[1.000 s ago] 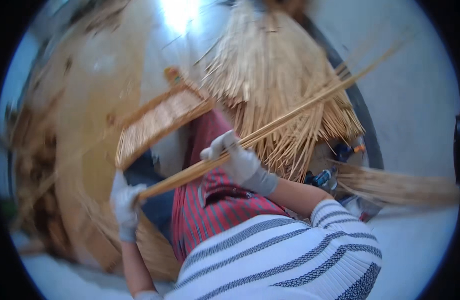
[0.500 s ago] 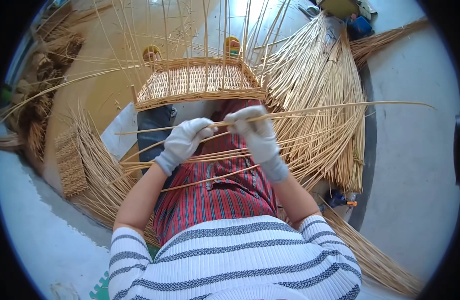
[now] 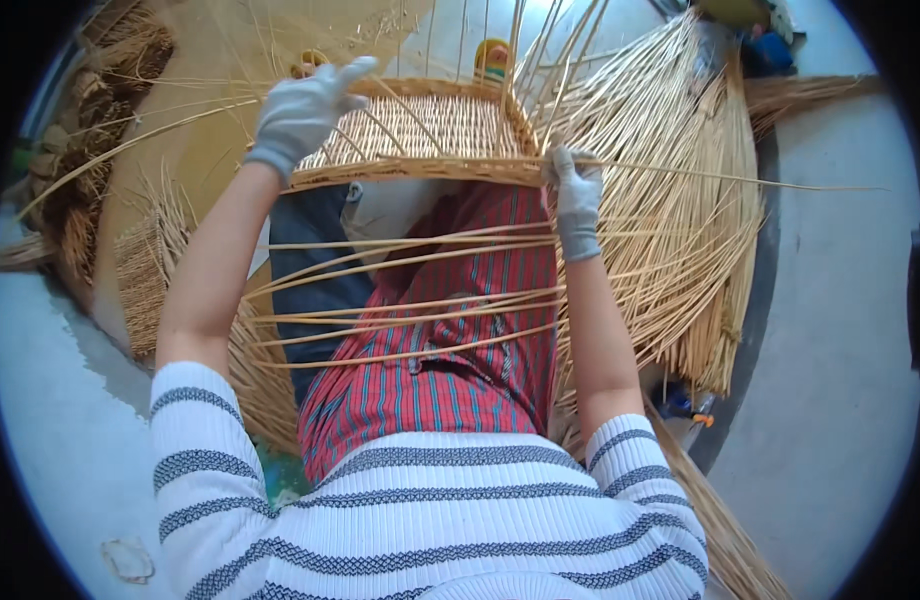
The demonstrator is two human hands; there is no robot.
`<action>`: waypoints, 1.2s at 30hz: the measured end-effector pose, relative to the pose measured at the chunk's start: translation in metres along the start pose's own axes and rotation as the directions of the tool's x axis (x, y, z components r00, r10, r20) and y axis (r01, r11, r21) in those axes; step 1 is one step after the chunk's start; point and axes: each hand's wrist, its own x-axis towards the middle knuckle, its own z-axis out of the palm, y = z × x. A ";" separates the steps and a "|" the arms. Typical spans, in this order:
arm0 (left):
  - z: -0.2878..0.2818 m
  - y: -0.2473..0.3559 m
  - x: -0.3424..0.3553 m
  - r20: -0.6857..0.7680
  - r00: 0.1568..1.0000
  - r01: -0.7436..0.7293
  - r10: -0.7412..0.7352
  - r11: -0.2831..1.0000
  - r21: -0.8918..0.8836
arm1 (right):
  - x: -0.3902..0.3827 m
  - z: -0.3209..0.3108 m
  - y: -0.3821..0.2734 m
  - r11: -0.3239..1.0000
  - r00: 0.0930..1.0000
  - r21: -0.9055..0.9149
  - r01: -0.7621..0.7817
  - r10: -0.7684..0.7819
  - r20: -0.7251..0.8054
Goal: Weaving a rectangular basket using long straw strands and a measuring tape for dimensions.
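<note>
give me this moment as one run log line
left hand: at left end of basket, looks open | right hand: at its near right corner, grip unclear | sticks: across lap | stick pile: right

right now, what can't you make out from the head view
Head view, hidden: part of the woven tray's left end, behind the gloved left hand.
Head view, hidden: exactly what the right hand pinches, behind its own fingers.
Head view, hidden: whether the canes across the lap meet the large cane bundle, because the right forearm crosses there.
Head view, cut off: tips of some upright canes, by the top edge.
</note>
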 end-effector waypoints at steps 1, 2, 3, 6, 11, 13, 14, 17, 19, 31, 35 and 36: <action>0.006 -0.010 -0.019 -0.010 1.000 0.029 -0.029 0.999 -0.024 | -0.003 -0.002 0.003 1.000 0.999 0.007 0.007 -0.007 -0.044; 0.012 -0.015 -0.035 -0.050 0.997 0.048 -0.051 0.997 -0.055 | -0.005 -0.002 0.004 0.995 0.995 -0.089 -0.046 0.037 -0.091; 0.019 -0.017 -0.044 -0.040 0.993 0.111 -0.115 0.990 -0.082 | -0.007 -0.001 0.005 0.990 0.998 -0.144 -0.008 -0.001 -0.059; 0.023 -0.015 -0.051 0.112 0.961 0.253 -0.253 0.967 0.014 | -0.007 0.007 0.001 0.956 0.990 -0.292 -0.018 -0.024 -0.141; -0.009 -0.003 -0.021 0.185 0.957 0.218 -0.222 0.975 0.043 | -0.020 0.011 -0.021 0.989 0.993 -0.108 -0.102 0.094 -0.077; -0.019 0.002 -0.009 0.234 0.947 0.222 -0.223 0.975 0.030 | -0.034 0.008 -0.034 0.989 0.990 -0.115 -0.091 0.078 -0.114; -0.023 0.003 -0.002 0.332 0.915 0.246 -0.229 0.969 -0.011 | -0.043 0.007 -0.041 0.989 0.993 -0.135 -0.057 0.042 -0.110; -0.029 0.009 0.004 0.304 0.929 0.214 -0.211 0.977 0.024 | -0.064 0.012 -0.061 0.985 0.995 -0.166 0.048 -0.062 -0.079; -0.031 0.011 0.005 0.308 0.926 0.218 -0.218 0.975 0.036 | -0.074 0.022 -0.070 0.980 0.987 -0.152 0.126 -0.140 -0.081; -0.017 0.003 -0.008 0.207 0.966 0.149 -0.157 0.987 0.052 | -0.046 0.091 0.038 0.532 0.995 -0.841 -0.093 0.074 -0.063; -0.015 0.002 -0.012 0.193 0.970 0.153 -0.149 0.988 -0.009 | -0.038 0.095 0.026 0.591 0.961 -0.762 -0.266 0.225 -0.162; -0.017 0.004 -0.012 0.174 0.974 0.151 -0.144 0.988 -0.022 | -0.034 0.099 0.019 0.642 0.930 -0.679 -0.356 0.317 -0.187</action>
